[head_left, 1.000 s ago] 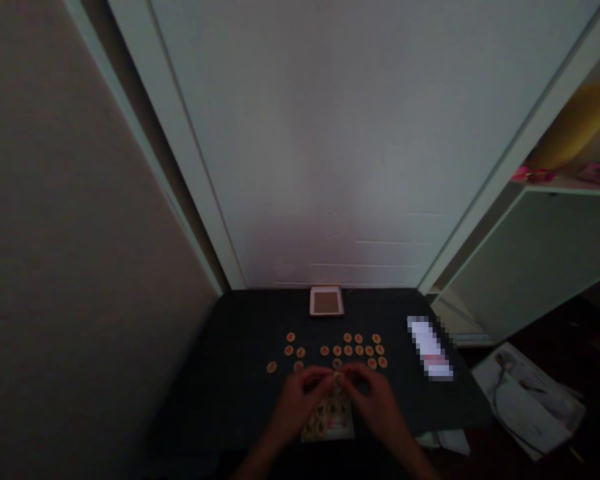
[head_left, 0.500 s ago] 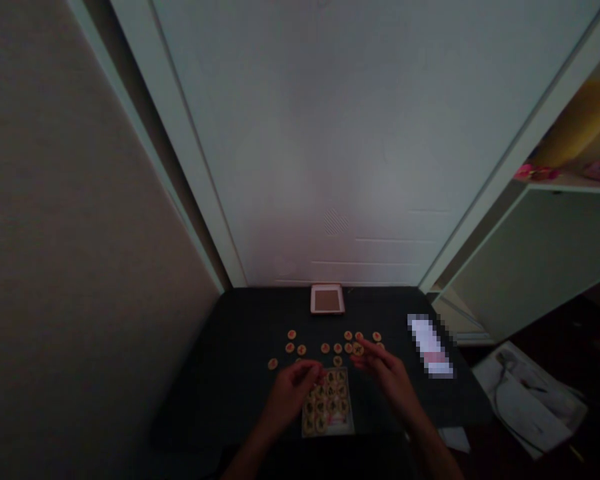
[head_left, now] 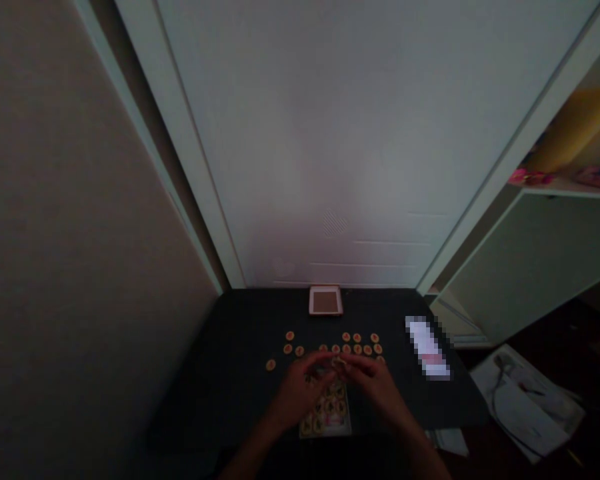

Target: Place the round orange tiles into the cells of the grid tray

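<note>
Several small round orange game pieces point(head_left: 357, 349) lie in loose rows on a dark table point(head_left: 230, 373). Nearer to me sits a small board point(head_left: 327, 412) with more round pieces set in a grid. My left hand point(head_left: 300, 390) and my right hand point(head_left: 373, 385) meet above the far edge of the board, fingers curled toward each other. Between the fingertips shows a small pale piece point(head_left: 337, 363); the dim light hides which hand grips it.
A small square pink-rimmed box point(head_left: 325, 301) stands at the table's far edge against a white door. A blurred-out white object point(head_left: 427, 347) lies at the right. A white shelf unit point(head_left: 530, 253) and a pale bag point(head_left: 527, 400) on the floor are to the right.
Half a second ago my hands were apart, the right one over the loose pieces. Both have come back together above the board's far edge.
</note>
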A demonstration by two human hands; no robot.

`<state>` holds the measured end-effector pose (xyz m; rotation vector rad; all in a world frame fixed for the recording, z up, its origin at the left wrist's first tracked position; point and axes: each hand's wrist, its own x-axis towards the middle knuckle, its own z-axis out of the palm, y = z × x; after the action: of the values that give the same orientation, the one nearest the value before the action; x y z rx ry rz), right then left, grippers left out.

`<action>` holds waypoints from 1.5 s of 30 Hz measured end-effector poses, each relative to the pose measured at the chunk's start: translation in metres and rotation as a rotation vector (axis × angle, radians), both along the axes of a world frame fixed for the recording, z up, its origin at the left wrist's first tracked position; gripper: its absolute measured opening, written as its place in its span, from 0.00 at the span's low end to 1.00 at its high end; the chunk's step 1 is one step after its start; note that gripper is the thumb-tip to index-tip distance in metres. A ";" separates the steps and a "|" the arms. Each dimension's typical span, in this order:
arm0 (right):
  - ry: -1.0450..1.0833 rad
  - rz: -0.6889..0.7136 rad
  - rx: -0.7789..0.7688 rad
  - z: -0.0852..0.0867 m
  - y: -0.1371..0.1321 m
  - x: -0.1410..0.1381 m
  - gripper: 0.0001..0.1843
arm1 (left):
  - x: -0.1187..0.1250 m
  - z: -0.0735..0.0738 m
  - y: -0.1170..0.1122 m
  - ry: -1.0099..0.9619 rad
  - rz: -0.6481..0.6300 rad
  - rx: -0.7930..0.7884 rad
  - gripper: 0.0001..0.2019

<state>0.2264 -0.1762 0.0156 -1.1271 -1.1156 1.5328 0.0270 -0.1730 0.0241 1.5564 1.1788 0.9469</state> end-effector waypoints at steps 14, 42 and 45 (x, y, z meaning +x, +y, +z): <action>-0.005 -0.073 -0.054 -0.020 -0.002 -0.014 0.26 | 0.003 -0.005 0.001 0.084 -0.064 0.055 0.14; -0.189 -0.201 -0.107 -0.083 -0.010 0.027 0.25 | -0.008 -0.038 0.022 0.140 -0.035 -0.065 0.14; -0.222 -0.192 -0.080 -0.087 -0.012 0.024 0.25 | -0.004 -0.037 0.014 0.159 -0.056 -0.117 0.13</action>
<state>0.2509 -0.1884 -0.0711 -1.4433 -1.0641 1.3365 0.0227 -0.1589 -0.0129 1.5843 1.2715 0.7156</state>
